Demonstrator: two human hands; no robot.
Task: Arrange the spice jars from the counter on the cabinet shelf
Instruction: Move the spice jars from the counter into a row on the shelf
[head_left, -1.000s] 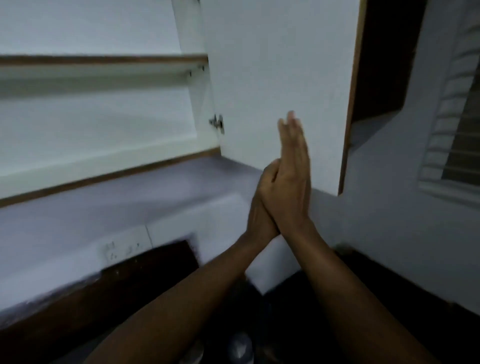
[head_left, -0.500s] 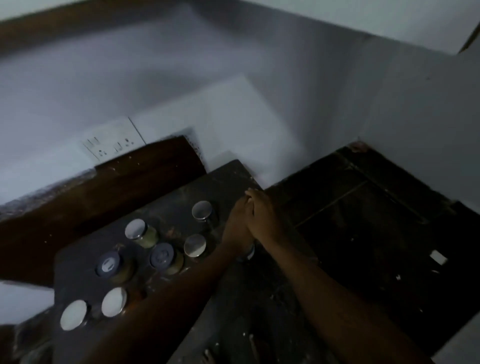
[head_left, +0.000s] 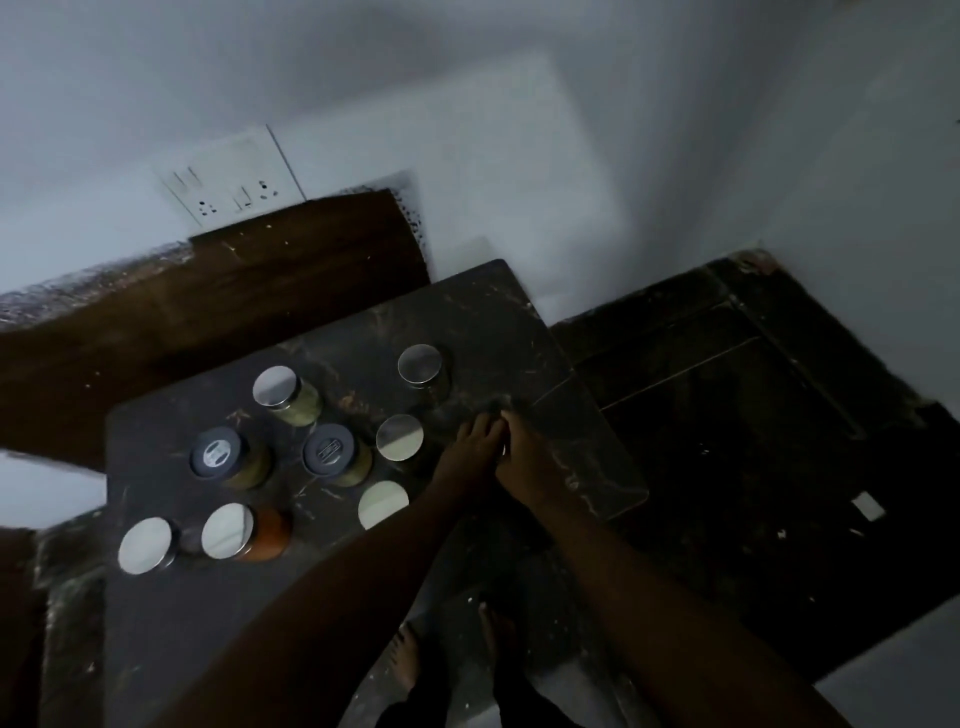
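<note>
Jars (head_left: 332, 452) stand in a loose cluster on the dark desk (head_left: 571, 467), eight that I can count: one silver-lidded at twelve o'clock of the group, two with dark lids in the middle, an orange-filled one toward seven o'clock. None has gone up; the cabinet shelf is out of view. At three o'clock of the cluster the left hand (head_left: 470, 447) and right hand (head_left: 524, 457) press together, fingers touching over the desk. Something small and pale shows between them, but I cannot tell whether either hand grips anything or how far its fingers curl. To do this step well, I judge, part the hands, take the nearest silver-lidded jar around its glass body rather than by the lid, and lift straight up clear of its neighbours.
</note>
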